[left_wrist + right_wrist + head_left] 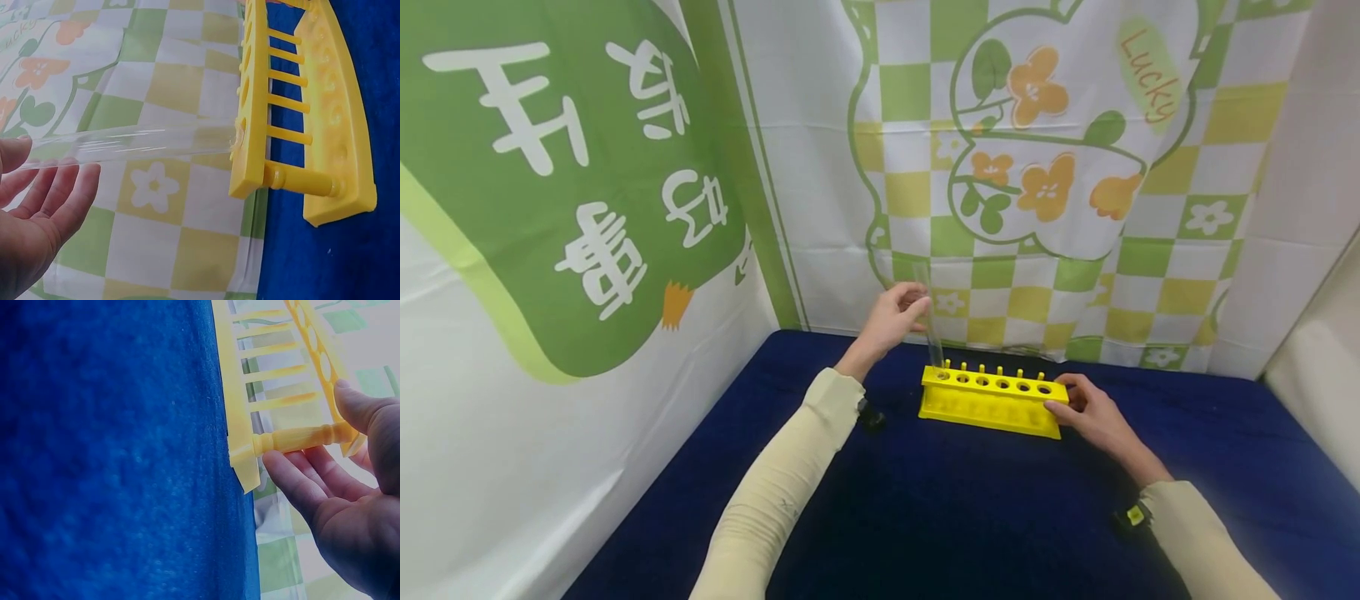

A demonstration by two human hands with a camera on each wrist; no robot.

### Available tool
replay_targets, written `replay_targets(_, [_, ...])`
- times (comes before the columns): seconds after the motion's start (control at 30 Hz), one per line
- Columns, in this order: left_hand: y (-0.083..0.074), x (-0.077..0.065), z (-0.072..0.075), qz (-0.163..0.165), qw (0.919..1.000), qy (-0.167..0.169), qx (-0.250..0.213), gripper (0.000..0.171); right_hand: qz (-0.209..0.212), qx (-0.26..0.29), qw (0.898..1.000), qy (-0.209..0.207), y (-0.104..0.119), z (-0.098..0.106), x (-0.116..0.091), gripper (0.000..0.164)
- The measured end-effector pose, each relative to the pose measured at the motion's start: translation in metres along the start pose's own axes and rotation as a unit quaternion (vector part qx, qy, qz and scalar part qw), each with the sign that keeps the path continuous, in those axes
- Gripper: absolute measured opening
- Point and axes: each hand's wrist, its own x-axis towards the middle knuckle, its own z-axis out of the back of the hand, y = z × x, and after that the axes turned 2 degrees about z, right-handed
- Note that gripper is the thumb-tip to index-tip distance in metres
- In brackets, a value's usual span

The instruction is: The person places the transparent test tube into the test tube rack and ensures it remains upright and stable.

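Note:
A yellow test tube rack (992, 400) with a row of round holes stands on the dark blue cloth. My left hand (897, 321) pinches a clear glass test tube (934, 337) between thumb and fingers near its upper part. In the left wrist view the lower end of the test tube (156, 142) meets the hole at the rack's left end; how deep it sits is hard to tell. My right hand (1093, 417) grips the rack's right end, and in the right wrist view its thumb lies on the top bar, with fingers around the end post (300, 439).
Dark blue cloth (970, 517) covers the table. Behind the rack hangs a green and yellow checked curtain (1030, 304), close to its back side. A white and green printed sheet (550, 417) hangs along the left.

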Motion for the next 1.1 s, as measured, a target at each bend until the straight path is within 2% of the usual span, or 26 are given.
replay_targets(0.23, [0.001,0.004,-0.007,-0.001,0.9999,0.009,-0.008,0.039,0.002,0.006,1.000,-0.001,0.000,0.000,0.001,0.068])
replay_targets(0.53, [0.005,0.002,-0.010,-0.001,1.0000,0.003,-0.004,0.042,0.000,0.009,1.000,0.001,0.000,0.000,0.000,0.067])
replay_targets(0.8, [0.010,-0.002,-0.014,0.000,1.0000,-0.002,0.006,0.038,0.002,0.008,1.000,0.002,0.000,0.001,0.000,0.068])
replay_targets(1.1, [0.016,-0.005,-0.021,-0.019,0.9998,0.006,0.007,0.032,0.006,0.008,1.000,0.001,-0.002,0.001,0.000,0.066])
